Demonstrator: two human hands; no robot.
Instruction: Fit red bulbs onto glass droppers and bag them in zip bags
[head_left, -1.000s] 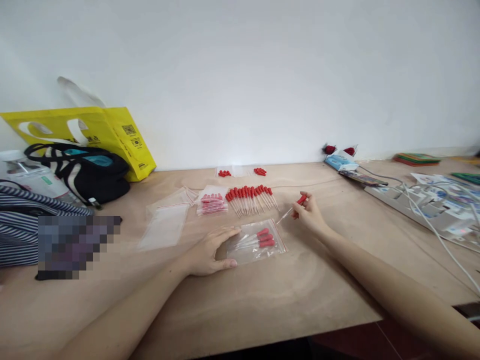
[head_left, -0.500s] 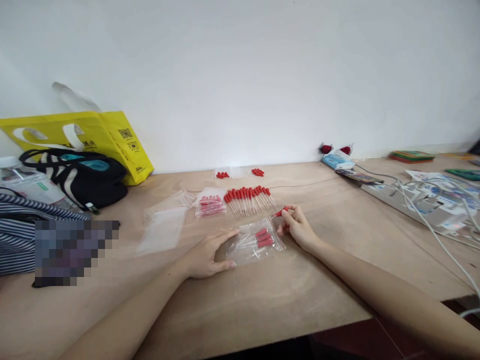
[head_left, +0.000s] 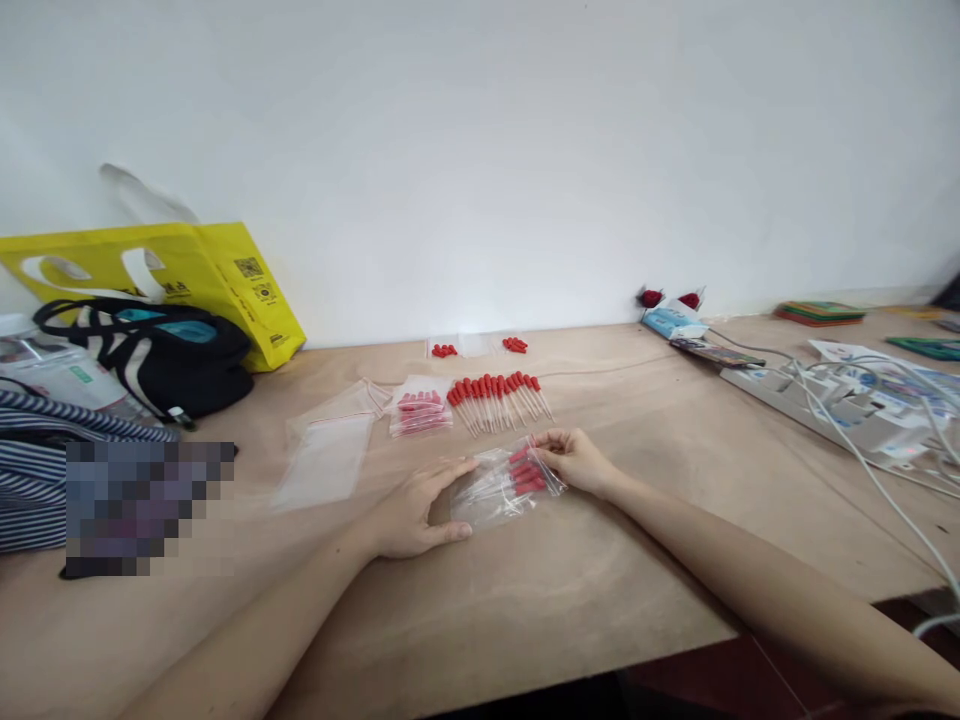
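Note:
A clear zip bag (head_left: 491,508) lies on the table with several red-bulbed droppers (head_left: 529,478) inside, their pale stems pointing left. My left hand (head_left: 412,508) rests at the bag's left side, thumb and fingers spread apart. At the bag's right-hand mouth my right hand (head_left: 574,460) is closed in a pinch, with a dropper's red bulb (head_left: 519,455) at its fingertips; the fingers partly hide the grip. Beyond the bag, a row of loose droppers (head_left: 499,390) lies side by side. Left of that row is a stack of filled bags (head_left: 421,412).
Flat clear bags (head_left: 322,460) lie left of the stack. Small red bulbs (head_left: 444,351) sit near the wall. A yellow bag (head_left: 262,300) and a black pouch (head_left: 202,365) stand at left. White cables (head_left: 855,430) and a power strip (head_left: 795,400) occupy the right side.
My right hand has moved left to the bag's mouth, bringing its dropper in among the others. My left hand stays at the bag's left side.

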